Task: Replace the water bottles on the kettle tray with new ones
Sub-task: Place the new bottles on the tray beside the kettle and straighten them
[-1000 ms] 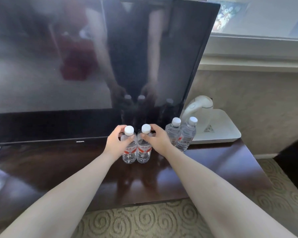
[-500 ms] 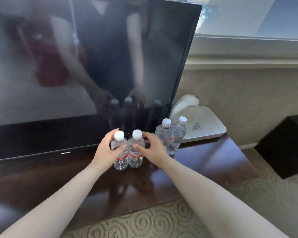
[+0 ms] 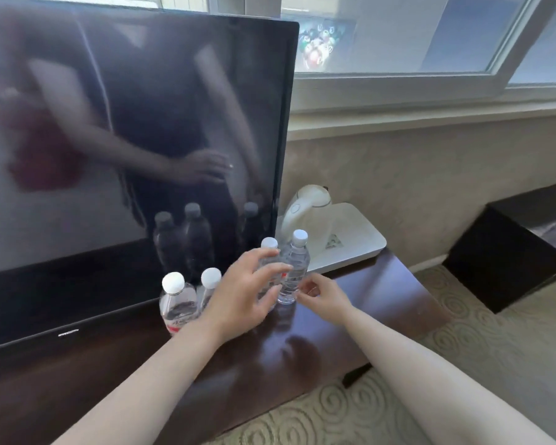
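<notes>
Left hand (image 3: 242, 295): fingers spread, closing around rear-pair bottle (image 3: 268, 268).
Right hand (image 3: 318, 292): fingers apart, near second bottle (image 3: 294, 271).
Front pair (image 3: 177, 303): on table (image 3: 350, 316), 9 o'clock.
Kettle tray (image 3: 360, 248): holds no bottles; placement pending.

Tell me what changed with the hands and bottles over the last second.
Both hands let go of the left pair of bottles and moved right to the right pair. The left hand now reaches around the nearer bottle of that pair; the right hand is open at their base. All four bottles, the kettle and the tray stayed put.
</notes>
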Demonstrator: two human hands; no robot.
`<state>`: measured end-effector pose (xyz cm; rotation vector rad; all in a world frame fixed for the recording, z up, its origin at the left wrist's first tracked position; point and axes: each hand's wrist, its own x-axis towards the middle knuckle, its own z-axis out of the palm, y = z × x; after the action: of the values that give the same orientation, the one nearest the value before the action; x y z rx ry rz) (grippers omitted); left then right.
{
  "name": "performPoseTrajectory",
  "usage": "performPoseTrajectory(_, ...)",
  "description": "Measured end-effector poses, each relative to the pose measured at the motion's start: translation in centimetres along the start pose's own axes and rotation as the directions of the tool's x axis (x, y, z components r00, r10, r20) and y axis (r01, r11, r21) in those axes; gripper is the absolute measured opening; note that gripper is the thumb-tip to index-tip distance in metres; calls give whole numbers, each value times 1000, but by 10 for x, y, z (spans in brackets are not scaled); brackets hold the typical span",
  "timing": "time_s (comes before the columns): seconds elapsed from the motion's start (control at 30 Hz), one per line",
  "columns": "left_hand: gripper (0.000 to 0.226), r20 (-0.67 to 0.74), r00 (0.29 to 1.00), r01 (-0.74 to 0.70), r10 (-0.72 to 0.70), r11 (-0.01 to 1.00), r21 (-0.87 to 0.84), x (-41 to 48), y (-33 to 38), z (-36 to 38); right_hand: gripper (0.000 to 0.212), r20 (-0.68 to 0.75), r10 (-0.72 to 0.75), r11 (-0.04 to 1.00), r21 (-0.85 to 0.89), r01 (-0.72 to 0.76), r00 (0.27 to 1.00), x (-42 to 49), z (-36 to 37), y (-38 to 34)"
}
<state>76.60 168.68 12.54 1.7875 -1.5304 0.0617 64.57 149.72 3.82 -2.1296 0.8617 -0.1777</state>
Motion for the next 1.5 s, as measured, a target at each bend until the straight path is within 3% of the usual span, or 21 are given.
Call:
performPoseTrajectory(0.2, 50, -13, 970, 245, -244, 969, 28, 30, -7, 54, 57, 18, 1, 986, 168, -4, 1000, 37, -14, 14)
performPoseTrajectory(0.4, 60, -57, 866, 498, -496, 866, 37, 37, -26, 74, 67, 135, -122, 981, 165, 99, 983, 68, -22, 21)
performPoseTrajectory(0.53, 65, -101, 799, 593, -593, 804, -30, 46, -30, 82, 80, 270, -312, 947, 162, 276, 911, 88, -33, 23)
performPoseTrajectory(0.73, 62, -163, 629, 713, -760, 648, -268, 48, -30, 84, 77, 460, -375, 910, 348, 224, 805, 111, -35, 24)
performPoseTrajectory(1.0, 54, -141, 567, 763, -812, 581, -283, 50, -29, 83, 74, 495, -448, 881, 388, 271, 745, 126, -29, 31)
performPoseTrajectory(1.17, 49, -118, 529, 792, -840, 539, -287, 53, -28, 78, 70, 478, -440, 880, 397, 259, 760, 124, -26, 33)
performPoseTrajectory(1.37, 45, -54, 563, 797, -825, 558, -230, 62, -13, 76, 70, 471, -406, 896, 372, 240, 783, 113, -49, 33)
performPoseTrajectory(1.5, 42, -40, 571, 793, -820, 564, -231, 69, 7, 91, 72, 525, -403, 913, 284, 292, 749, 100, -88, 39)
